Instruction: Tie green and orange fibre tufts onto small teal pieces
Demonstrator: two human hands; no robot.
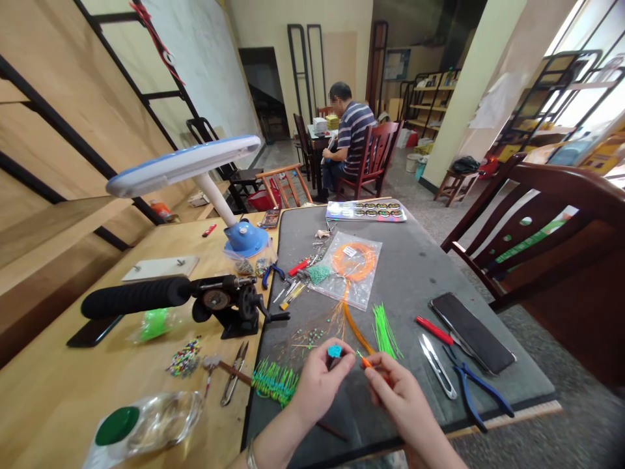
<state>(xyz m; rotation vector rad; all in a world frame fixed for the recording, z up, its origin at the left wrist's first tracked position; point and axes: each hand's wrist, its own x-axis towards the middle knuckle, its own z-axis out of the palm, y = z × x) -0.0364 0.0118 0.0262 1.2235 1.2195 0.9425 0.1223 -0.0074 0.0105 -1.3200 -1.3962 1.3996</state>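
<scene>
My left hand [319, 378], fingers closed, pinches a small turquoise piece [334, 352] between thumb and fingertips; its exact kind is too small to tell. Close beside it, my right hand [395, 384] is closed on a small orange piece [365, 361] with a fine pale tip toward the left hand. An orange tube-like strand [356, 329] runs from the clear plastic bag [368, 286] down toward the right hand. Green strands [385, 332] lie just beyond the right hand. Left of my left hand is a row of green and blue bristly strands [273, 381].
On the right lie blue pliers [471, 384], snips [437, 368], a red-handled knife [434, 330] and a phone [471, 332]. A black hand-cranked device [227, 303], a lamp [247, 238], loose beads [184, 357] and a green-lidded jar [146, 423] stand left. A person [351, 133] sits behind.
</scene>
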